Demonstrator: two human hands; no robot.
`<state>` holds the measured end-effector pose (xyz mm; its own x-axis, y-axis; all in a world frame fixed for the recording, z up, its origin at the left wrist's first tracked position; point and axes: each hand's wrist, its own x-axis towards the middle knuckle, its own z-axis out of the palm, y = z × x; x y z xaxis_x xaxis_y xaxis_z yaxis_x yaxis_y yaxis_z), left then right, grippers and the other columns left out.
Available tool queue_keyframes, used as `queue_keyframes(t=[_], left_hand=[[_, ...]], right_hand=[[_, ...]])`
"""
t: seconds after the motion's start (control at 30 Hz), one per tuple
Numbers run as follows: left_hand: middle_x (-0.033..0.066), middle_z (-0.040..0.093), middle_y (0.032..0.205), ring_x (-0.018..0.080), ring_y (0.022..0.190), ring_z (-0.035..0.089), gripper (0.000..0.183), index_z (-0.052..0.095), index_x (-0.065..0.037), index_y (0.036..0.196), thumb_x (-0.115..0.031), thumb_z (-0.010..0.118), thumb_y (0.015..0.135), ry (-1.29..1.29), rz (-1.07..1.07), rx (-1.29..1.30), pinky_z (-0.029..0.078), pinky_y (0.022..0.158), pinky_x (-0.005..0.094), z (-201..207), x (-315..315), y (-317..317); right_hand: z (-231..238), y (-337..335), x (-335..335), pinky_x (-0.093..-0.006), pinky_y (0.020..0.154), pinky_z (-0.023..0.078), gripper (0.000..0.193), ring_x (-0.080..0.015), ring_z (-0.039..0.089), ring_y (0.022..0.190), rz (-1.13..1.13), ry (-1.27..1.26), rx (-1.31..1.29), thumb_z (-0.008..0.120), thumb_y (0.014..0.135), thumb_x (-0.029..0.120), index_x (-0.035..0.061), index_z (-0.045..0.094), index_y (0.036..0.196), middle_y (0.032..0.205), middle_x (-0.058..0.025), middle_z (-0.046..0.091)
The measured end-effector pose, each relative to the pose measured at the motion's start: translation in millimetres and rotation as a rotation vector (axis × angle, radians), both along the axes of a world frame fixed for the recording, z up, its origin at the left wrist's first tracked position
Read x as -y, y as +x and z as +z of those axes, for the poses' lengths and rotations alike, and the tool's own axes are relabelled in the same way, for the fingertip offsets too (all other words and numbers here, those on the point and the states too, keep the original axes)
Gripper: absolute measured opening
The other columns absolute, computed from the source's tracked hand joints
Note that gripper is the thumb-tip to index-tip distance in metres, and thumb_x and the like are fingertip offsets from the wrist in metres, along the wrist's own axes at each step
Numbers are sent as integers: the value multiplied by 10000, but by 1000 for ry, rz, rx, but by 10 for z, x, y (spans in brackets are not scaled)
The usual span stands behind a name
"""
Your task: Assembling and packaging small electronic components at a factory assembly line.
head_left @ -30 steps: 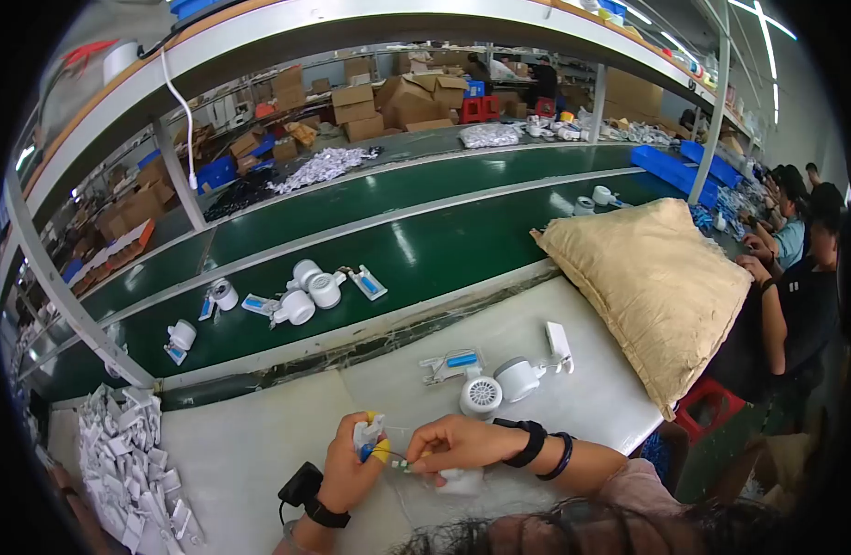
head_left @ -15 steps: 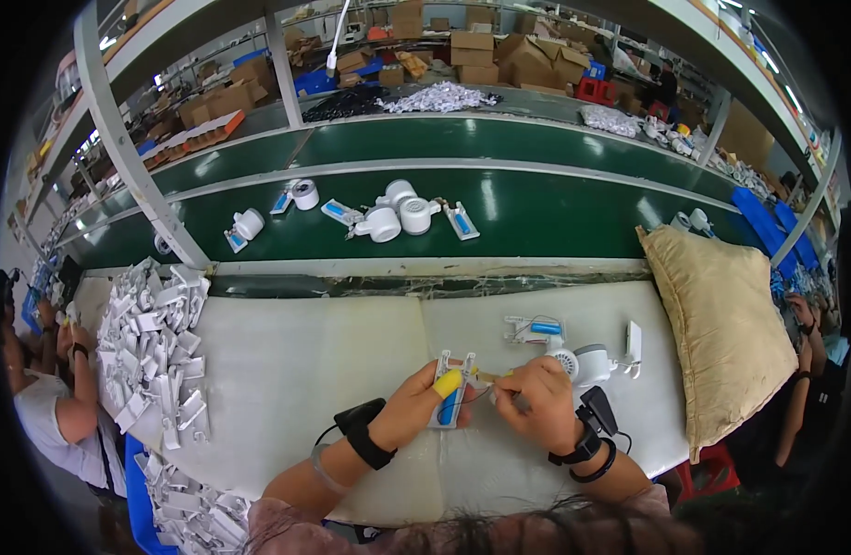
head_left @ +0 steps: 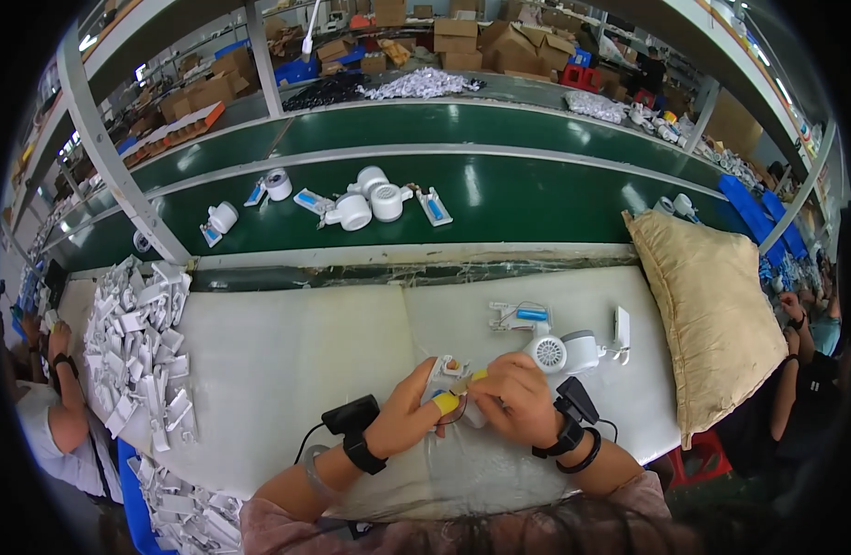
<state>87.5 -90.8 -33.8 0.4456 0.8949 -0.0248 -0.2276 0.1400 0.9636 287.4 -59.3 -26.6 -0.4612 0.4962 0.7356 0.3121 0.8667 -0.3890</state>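
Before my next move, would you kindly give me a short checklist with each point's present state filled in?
1. Left hand holding the white housing: ok.
2. Right hand close beside that housing: ok.
3. Inside of the housing fully in view: not ok, fingers cover part of it.
4. Dark wire properly seated: cannot tell, its ends are hidden.
5. Beige sack apart from both hands: ok, it lies off to the right.
6. Pile of white parts apart from both hands: ok, at the left.

seemingly plastic casing (head_left: 450, 365), glossy green conveyor (head_left: 536, 211)
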Motion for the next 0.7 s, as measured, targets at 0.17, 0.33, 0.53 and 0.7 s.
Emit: queue_keyframes(t=[0.17,0.33,0.53,0.7], left_hand=[[50,540,890,110,703,525,431,367,-63,1315,-7,509,912,-28,33,-10,467,640,264,-17,17,17],[32,534,913,93,715,513,411,379,-63,1309,-13,510,923,-17,17,-37,451,635,251,-49,52,11],[23,528,932,71,728,505,372,401,-46,1282,-40,520,929,9,3,-36,449,650,230,-31,77,11],[18,524,966,59,747,498,372,398,-48,1288,-52,521,937,66,20,-71,454,651,221,-63,74,30]], right_hand=[[5,11,18,-348,692,477,278,-267,582,795,-16,8,32,754,643,-27,72,679,891,884,-68,590],[-14,0,39,-352,690,478,287,-267,577,791,-20,1,35,756,628,-40,72,679,881,885,-67,589],[-33,-6,62,-362,693,477,290,-266,577,788,-13,-22,24,759,624,-38,75,682,880,884,-69,583],[-38,-8,52,-339,668,479,299,-247,569,773,-33,4,18,782,627,3,92,697,900,870,-48,575]])
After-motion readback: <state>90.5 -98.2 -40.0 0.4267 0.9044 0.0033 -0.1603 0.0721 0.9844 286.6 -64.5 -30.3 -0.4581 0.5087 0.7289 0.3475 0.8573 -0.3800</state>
